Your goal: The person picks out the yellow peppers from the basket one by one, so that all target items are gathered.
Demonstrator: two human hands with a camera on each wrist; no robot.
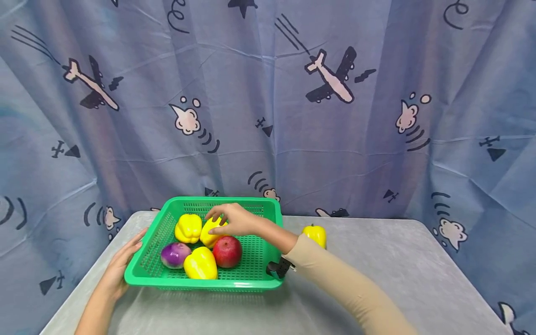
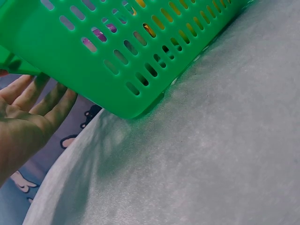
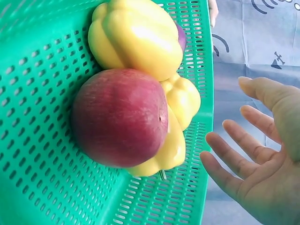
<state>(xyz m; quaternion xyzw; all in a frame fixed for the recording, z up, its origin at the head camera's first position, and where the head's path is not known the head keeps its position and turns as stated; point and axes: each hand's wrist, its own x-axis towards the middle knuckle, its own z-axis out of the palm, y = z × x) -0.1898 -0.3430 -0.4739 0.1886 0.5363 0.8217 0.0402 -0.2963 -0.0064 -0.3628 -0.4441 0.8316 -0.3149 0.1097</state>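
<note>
In the head view a green plastic basket (image 1: pixel 251 283) sits on the table. My left hand (image 1: pixel 120 265) lies along its left side, fingers extended; the left wrist view shows those fingers (image 2: pixel 58 101) at the basket's rim. Over the basket, my right hand (image 1: pixel 236 219) hovers with spread fingers around a yellow bell pepper (image 1: pixel 208 236). The right wrist view shows that hand (image 3: pixel 267 154) holding nothing. Around that pepper lie two more yellow peppers (image 1: pixel 188 228), a dark red, apple-like fruit (image 1: pixel 227 252) and a shiny purple, rounded vegetable (image 1: pixel 175 255).
Another yellow pepper (image 1: pixel 315 235) stands on the grey table (image 1: pixel 377 265) right of the basket, partly behind my right sleeve (image 1: pixel 335 274). A black device (image 1: pixel 278 268) is on my right wrist. A blue patterned curtain (image 1: pixel 234 116) hangs behind the table.
</note>
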